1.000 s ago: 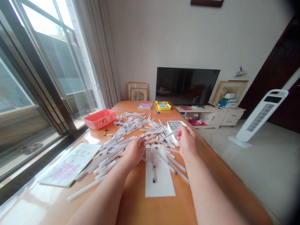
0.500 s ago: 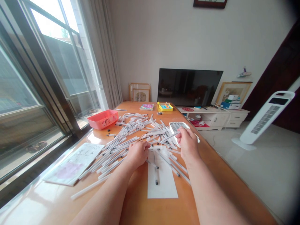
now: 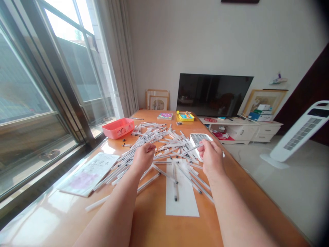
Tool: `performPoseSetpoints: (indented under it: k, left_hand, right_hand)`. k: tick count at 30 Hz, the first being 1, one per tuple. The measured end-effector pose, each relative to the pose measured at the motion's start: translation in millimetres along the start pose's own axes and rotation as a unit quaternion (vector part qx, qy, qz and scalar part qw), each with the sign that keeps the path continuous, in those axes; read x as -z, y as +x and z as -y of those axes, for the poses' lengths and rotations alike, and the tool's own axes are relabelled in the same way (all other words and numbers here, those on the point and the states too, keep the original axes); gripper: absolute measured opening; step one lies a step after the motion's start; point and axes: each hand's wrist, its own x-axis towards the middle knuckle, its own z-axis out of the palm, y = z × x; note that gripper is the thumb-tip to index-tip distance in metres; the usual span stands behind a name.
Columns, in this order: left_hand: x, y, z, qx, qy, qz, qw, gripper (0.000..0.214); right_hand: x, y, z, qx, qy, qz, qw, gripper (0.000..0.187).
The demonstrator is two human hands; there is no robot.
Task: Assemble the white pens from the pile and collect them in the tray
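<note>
A slim translucent pen point(image 3: 191, 150) is pinched in the fingers of my right hand point(image 3: 212, 157), its free end pointing left over the pile. The white tray point(image 3: 191, 141), with grey pens lying side by side in it, is just behind that hand. My left hand point(image 3: 143, 158) is closed above the left part of the scattered pens point(image 3: 151, 137); what its fingertips hold, if anything, is too small to make out. Between my forearms, a white sheet of paper point(image 3: 182, 207) has black-ended pens lying across it.
Left of the pile lie a notebook point(image 3: 87, 176) and a coral plastic basket point(image 3: 117, 132), with small black caps point(image 3: 123, 140) near it. Toward the far end are a booklet point(image 3: 165, 116) and a yellow box point(image 3: 186, 117). The table's right edge runs beside my right arm.
My left hand has moved left and away from the paper, uncovering pens beside it. My right hand still holds the pen near the tray. The whole view has shifted slightly.
</note>
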Motion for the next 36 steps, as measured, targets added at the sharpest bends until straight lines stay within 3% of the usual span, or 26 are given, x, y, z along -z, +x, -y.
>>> performPoseSetpoints:
  k: [5,11,24,36]
  left_hand:
    - [0.3,3.7,6.7,0.007,-0.036,-0.01,0.999,0.028]
    - [3.3,5.9,9.0,0.024,-0.007,-0.017,1.0,0.03]
    - [-8.2,2.1,-10.6,0.01,0.177,0.031,0.984,0.026]
    - [-33.0,34.8,-26.2,0.0,0.281,0.077,0.957,0.026]
  right_hand:
    - [0.3,-0.4,3.0,0.0,0.003,-0.009,1.0,0.023]
    - [2.4,1.0,0.3,0.001,-0.004,-0.02,1.0,0.024]
    - [-0.3,2.5,-4.6,0.011,0.003,-0.016,1.0,0.028]
    - [-1.1,1.2,0.6,-0.005,0.027,-0.012,1.0,0.028]
